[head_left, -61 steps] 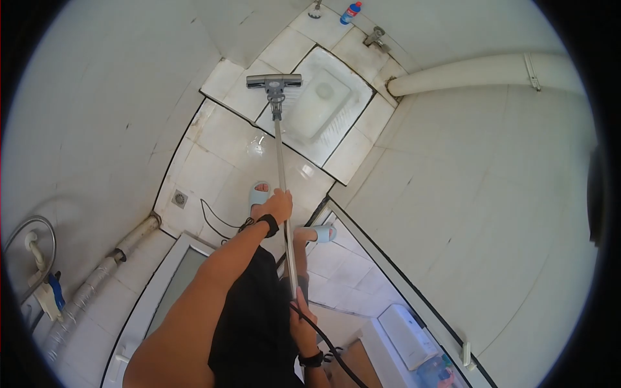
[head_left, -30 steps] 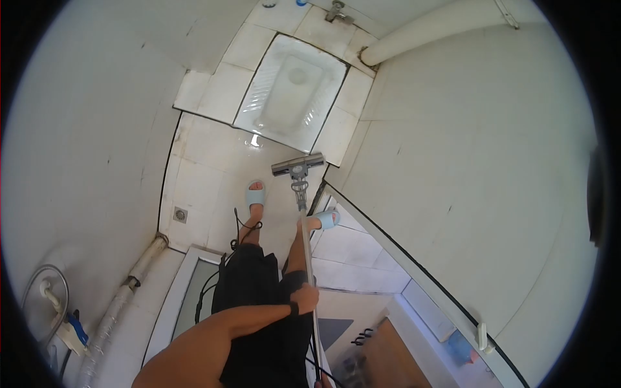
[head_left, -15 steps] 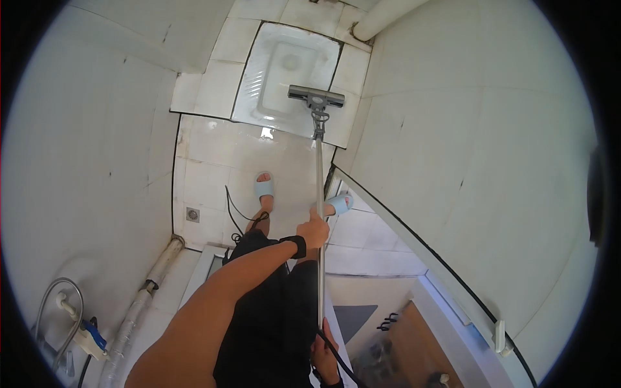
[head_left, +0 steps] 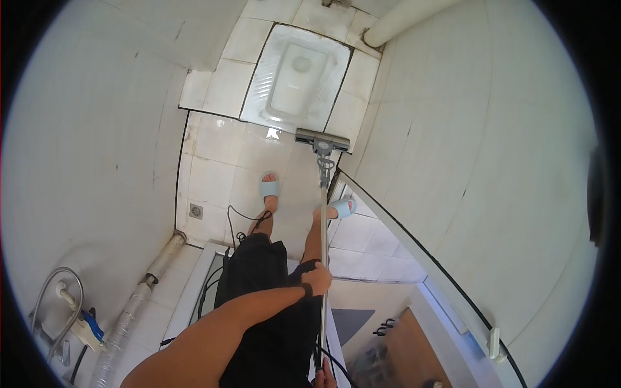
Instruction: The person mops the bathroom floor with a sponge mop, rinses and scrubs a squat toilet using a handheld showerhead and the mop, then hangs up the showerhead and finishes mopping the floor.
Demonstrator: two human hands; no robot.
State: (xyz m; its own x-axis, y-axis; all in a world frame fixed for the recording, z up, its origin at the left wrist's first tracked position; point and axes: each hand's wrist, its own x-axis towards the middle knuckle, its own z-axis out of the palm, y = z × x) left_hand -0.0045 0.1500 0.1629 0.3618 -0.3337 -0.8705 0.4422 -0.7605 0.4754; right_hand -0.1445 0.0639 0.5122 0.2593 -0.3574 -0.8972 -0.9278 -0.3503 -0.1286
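Note:
A sponge mop (head_left: 324, 223) with a long metal pole runs away from my body. Its wide grey head (head_left: 322, 141) is at the front edge of the white squat toilet (head_left: 259, 97), by the wet floor tiles. My left hand (head_left: 317, 279) is closed around the middle of the pole, a dark band on its wrist. Lower down, at the bottom edge of the view, my right hand (head_left: 325, 376) grips the pole's near end; part of that hand is cut off. A black cord (head_left: 333, 357) passes close to it.
Pale walls stand close on both sides. An open doorway with a frame (head_left: 414, 249) lies to the right. A floor drain (head_left: 196, 211), a wrapped pipe (head_left: 129, 317) and a shower hose (head_left: 58, 271) are on the left. Another pipe (head_left: 407, 22) stands at the back right.
The mop has been drawn back toward me, its head moving from over the toilet's right side to the front edge. Both hands have come nearer my body with it.

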